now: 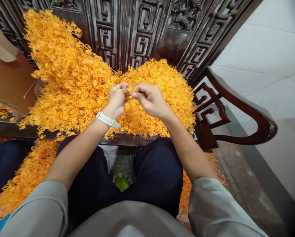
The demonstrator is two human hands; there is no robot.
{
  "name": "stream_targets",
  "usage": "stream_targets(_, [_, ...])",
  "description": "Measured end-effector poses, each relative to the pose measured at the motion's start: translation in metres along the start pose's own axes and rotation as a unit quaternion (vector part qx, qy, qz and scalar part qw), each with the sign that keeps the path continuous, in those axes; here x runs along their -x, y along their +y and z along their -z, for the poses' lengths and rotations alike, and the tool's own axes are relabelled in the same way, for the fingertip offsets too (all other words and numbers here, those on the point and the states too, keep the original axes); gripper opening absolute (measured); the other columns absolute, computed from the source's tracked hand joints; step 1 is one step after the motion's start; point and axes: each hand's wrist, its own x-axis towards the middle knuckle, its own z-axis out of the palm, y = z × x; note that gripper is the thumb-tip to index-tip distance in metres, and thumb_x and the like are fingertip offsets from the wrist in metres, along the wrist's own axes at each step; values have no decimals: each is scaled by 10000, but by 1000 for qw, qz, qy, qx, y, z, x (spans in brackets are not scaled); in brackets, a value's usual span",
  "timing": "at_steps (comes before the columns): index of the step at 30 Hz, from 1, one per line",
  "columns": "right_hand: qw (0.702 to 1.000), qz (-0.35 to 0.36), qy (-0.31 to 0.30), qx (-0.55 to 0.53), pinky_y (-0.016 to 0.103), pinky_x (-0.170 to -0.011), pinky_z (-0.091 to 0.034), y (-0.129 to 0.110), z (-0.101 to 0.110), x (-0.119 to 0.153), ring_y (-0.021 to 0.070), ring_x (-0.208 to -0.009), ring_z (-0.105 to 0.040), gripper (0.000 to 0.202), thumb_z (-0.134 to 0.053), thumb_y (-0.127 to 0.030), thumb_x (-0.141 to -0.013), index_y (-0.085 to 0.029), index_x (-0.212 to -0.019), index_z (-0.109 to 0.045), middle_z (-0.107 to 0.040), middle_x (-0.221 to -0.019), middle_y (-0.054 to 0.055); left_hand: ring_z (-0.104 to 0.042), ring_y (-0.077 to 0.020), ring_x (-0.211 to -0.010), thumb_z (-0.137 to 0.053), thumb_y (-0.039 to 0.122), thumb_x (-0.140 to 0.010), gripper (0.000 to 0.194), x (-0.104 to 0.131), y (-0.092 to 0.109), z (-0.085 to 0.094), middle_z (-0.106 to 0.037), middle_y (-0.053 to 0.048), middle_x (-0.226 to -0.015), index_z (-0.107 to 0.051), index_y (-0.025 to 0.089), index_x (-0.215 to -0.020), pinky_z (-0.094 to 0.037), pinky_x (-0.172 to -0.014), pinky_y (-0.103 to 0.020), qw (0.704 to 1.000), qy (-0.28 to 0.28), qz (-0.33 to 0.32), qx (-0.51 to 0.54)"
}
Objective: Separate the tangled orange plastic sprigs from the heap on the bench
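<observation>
A large heap of thin, looped orange plastic pieces (80,82) covers the wooden bench seat in front of me. My left hand (117,98), with a white watch strap (108,120) at its wrist, is held above the heap with curled fingers. Close to its right, my right hand (149,98) has thumb and forefinger pressed together. Between the fingertips of both hands is a small orange piece (129,93), mostly hidden by the fingers. Its exact shape is hard to make out against the heap behind it.
The bench's carved dark back (127,29) rises behind the heap, and its curved armrest (256,121) juts out at right. A cardboard box (11,79) stands at left. More orange pieces (29,177) hang below the seat edge. Something green (121,182) lies between my legs.
</observation>
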Motion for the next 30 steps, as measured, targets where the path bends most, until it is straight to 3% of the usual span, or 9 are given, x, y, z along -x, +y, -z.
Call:
stream_targets(4, [980,15,-99,-175,310,-544,-425,-43,7,6,116,-565,-461,416,-732,-615,-961,-233,-812,-666,-587,-743,9,-646,-164,-738,-715,484,-976,298,-29,0,27,-647,-39,-798,-605,251,-826,-476,-605,-295,999,41,-3,-21])
stream_targets(6, [972,-7,-7,-234,308,-560,-465,-45,17,3,113,-577,-477,367,-757,-591,-948,-248,-842,-680,-633,-827,17,-695,-194,-849,-732,655,-937,403,-33,8,39,-679,-57,-880,-653,259,-922,-516,-666,-309,998,-7,-32,-47])
stream_targets(9, [954,-119,134,-239,321,-603,-504,-12,31,-5,145,-659,-528,530,-615,-793,-936,-267,-934,-678,-668,-947,47,-742,-231,-1003,-719,765,-902,534,-21,24,41,-702,-74,-992,-711,264,-1087,-563,-780,-334,995,-51,-65,-53])
stream_targets(11, [960,-179,138,-164,319,-566,-465,21,34,-7,161,-661,-532,659,-518,-900,-907,-269,-1003,-683,-653,-894,47,-754,-243,-1067,-704,747,-928,533,-8,32,34,-705,-82,-1037,-723,261,-1148,-580,-828,-339,995,-64,-64,-42])
stream_targets(14, [984,-144,102,-36,311,-580,-432,51,25,-4,157,-654,-502,618,-631,-853,-888,-255,-1018,-716,-602,-771,14,-761,-247,-1104,-690,691,-970,469,8,38,21,-725,-93,-1101,-725,261,-1156,-610,-846,-336,992,-113,-46,-29])
stream_targets(18, [998,-66,9,3,336,-714,-495,46,5,0,178,-794,-573,558,-759,-765,-855,-276,-1123,-765,-683,-922,34,-763,-243,-1077,-678,614,-1011,383,21,37,5,-744,-105,-1167,-721,248,-1113,-627,-794,-338,986,-159,-37,-26])
stream_targets(22, [998,-36,35,36,358,-769,-508,39,0,-2,230,-962,-616,527,-791,-773,-814,-258,-915,-752,-625,-935,45,-764,-241,-1044,-700,561,-1015,344,29,36,-3,-759,-111,-1138,-749,227,-1082,-618,-737,-325,979,-201,-26,-19])
stream_targets(25, [994,-33,79,63,354,-756,-484,41,8,-2,207,-875,-586,548,-772,-779,-833,-243,-792,-665,-598,-857,28,-764,-205,-992,-805,515,-948,327,29,36,-1,-777,-103,-1081,-780,210,-1063,-617,-753,-300,976,-210,-30,-44])
stream_targets(30, [992,-52,46,107,331,-665,-398,35,14,2,152,-683,-475,489,-843,-661,-836,-221,-745,-650,-577,-692,-4,-766,-179,-894,-984,479,-742,398,26,34,5,-815,-97,-974,-810,165,-913,-614,-809,-300,974,-176,-101,-99])
